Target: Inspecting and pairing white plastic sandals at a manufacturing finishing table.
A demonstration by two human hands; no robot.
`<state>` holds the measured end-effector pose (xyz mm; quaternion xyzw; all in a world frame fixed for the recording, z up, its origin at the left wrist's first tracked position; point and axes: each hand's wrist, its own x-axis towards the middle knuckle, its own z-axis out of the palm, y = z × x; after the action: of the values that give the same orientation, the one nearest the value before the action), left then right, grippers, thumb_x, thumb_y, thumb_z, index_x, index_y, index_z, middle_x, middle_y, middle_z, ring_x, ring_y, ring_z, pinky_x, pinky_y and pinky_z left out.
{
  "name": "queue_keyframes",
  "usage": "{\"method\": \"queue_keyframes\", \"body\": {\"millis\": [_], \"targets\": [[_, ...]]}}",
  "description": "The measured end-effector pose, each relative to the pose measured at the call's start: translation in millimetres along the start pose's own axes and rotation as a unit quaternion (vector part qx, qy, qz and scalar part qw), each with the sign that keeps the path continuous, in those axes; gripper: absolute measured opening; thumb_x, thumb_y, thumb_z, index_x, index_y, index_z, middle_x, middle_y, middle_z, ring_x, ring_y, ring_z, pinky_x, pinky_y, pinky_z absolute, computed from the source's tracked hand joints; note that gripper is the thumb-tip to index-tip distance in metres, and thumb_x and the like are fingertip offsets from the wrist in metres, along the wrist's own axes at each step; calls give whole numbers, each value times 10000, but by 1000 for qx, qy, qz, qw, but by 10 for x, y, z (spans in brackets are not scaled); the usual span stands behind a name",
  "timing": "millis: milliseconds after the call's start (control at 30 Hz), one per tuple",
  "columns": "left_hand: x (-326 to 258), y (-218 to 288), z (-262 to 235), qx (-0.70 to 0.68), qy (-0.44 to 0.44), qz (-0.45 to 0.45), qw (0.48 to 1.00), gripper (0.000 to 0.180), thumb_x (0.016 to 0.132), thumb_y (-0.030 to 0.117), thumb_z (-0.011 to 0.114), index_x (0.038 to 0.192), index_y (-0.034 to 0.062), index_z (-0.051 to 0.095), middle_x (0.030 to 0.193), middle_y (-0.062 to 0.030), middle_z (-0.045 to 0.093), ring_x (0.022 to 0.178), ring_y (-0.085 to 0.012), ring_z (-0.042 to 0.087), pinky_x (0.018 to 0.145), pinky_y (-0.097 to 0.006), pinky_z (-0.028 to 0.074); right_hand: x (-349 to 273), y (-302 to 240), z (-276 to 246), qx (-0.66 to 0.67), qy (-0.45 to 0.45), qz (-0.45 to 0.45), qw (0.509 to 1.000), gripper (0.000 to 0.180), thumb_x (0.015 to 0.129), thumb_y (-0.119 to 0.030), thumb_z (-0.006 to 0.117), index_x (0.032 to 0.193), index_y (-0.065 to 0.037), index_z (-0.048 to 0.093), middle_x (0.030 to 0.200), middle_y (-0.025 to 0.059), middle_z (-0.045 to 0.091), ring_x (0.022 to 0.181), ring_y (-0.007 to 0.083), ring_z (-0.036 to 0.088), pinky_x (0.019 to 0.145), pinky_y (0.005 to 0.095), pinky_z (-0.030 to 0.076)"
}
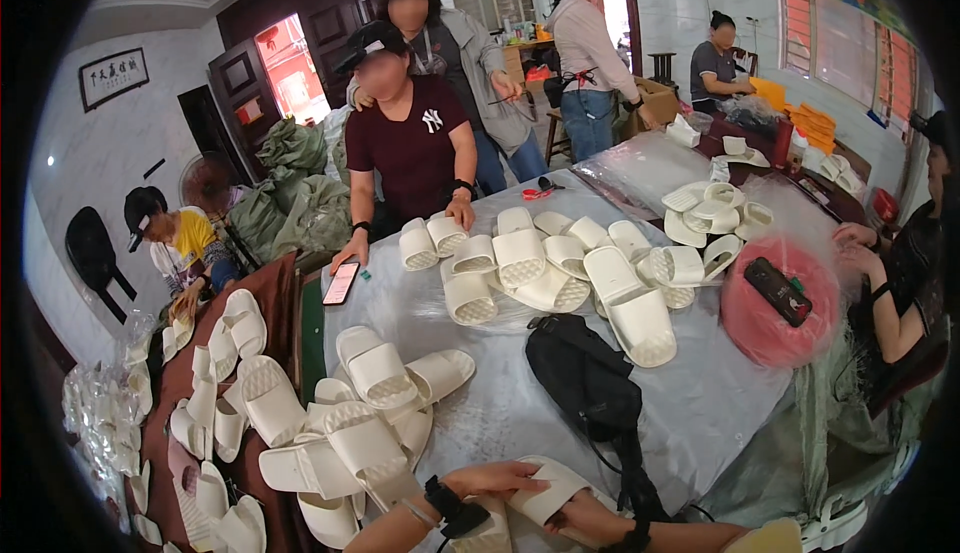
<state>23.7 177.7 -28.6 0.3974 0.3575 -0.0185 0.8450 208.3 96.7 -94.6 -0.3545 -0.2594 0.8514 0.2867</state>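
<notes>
At the lower edge, a cream-white slide slipper (550, 481) is between my two hands. My left hand (497, 477) lies along its left side, fingertips on the wide strap. My right hand (588, 519) grips it from the right, with some fingertips hidden by the strap. Below my left wrist, another white slipper (488, 527) shows in part, cut off by the picture's edge. A heap of matching slippers (365, 443) lies just left of my hands. To their right is a black sling bag (585, 373), its strap trailing down beside my right hand.
Many more slippers (520, 258) are spread over the grey-covered table (500, 383). Across it, a person holds a phone (341, 283). At right, a black pouch (778, 291) sits on a pink plastic roll (750, 338), beside another person's hands. Several people work farther back.
</notes>
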Motion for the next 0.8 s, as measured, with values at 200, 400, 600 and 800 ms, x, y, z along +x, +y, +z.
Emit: {"method": "queue_keyframes", "body": {"millis": [200, 400, 600, 800], "targets": [[-2, 25, -10, -5, 1, -23, 1000, 438, 851, 295, 545, 1186, 30, 454, 1002, 7, 567, 904, -65, 510, 805, -202, 407, -129, -356, 289, -129, 52, 27, 990, 270, 864, -76, 426, 1122, 1, 400, 829, 93, 557, 598, 137, 566, 515, 239, 479], [-95, 112, 145, 55, 69, -6, 996, 441, 824, 335, 575, 1140, 36, 497, 1007, -7, 570, 875, -77, 525, 794, -213, 416, 154, 237, -331, -44, -28, 11, 999, 269, 877, -84, 413, 1128, 11, 390, 865, 101, 552, 651, 157, 574, 573, 255, 488], [4, -77, 6, -13, 28, 10, 999, 433, 820, 305, 588, 1136, 23, 496, 993, 1, 571, 855, -70, 527, 755, -199, 425, 183, 372, -473, -49, -45, 7, 998, 289, 898, -97, 406, 1158, 22, 370, 944, 112, 535, 771, 165, 571, 684, 265, 482], [-33, -59, 21, 39, 70, 17, 997, 371, 792, 342, 615, 1001, 38, 571, 868, 20, 586, 745, -69, 522, 694, -205, 418, -347, -195, 106, -319, -66, -236, 915, 194, 852, -109, 484, 1034, -54, 525, 855, 3, 516, 697, 91, 468, 597, 224, 395]]}}
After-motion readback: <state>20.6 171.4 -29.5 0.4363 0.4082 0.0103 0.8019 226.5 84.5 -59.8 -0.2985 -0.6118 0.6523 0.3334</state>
